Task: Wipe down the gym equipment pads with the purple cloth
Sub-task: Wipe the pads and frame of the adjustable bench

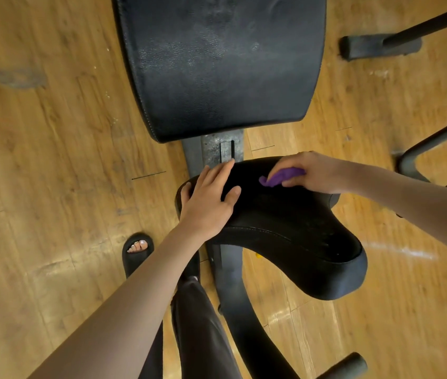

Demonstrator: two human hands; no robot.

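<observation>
left hand (208, 198) flat, fingers straight, steadying curved black vinyl seat pad (285, 228) | right hand (312, 173) clutching bunched purple cloth (281, 177) against pad's far edge to wipe | dusty black back pad (217, 64) beyond, apparently unwiped

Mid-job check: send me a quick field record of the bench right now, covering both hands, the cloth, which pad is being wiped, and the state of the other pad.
left hand: flat on near seat pad, fingers straight, steadying it
right hand: grips purple cloth
purple cloth: bunched, pressed on seat pad's far edge
seat pad: black, being wiped
back pad: black, dusty smears visible, no hand on it
floor: wood, scuffed
</observation>
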